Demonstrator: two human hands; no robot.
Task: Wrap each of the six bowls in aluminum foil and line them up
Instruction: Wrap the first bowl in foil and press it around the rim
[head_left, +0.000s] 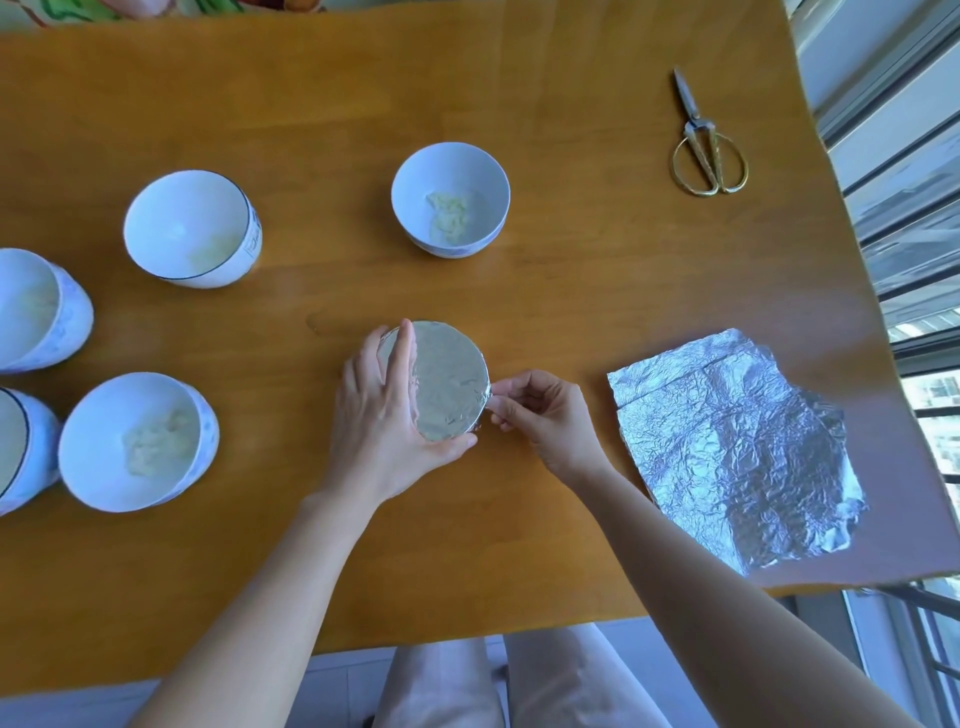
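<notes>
One foil-covered bowl is sitting between the fingers: left fingers curling round its side, right fingers pinching its foil edge.

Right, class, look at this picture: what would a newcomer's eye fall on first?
The foil-covered bowl at the centre of the table, with the left grip round it and the right grip pinching its foil rim. Next comes the crumpled foil at the right, then the gold-handled scissors beyond it.
</notes>
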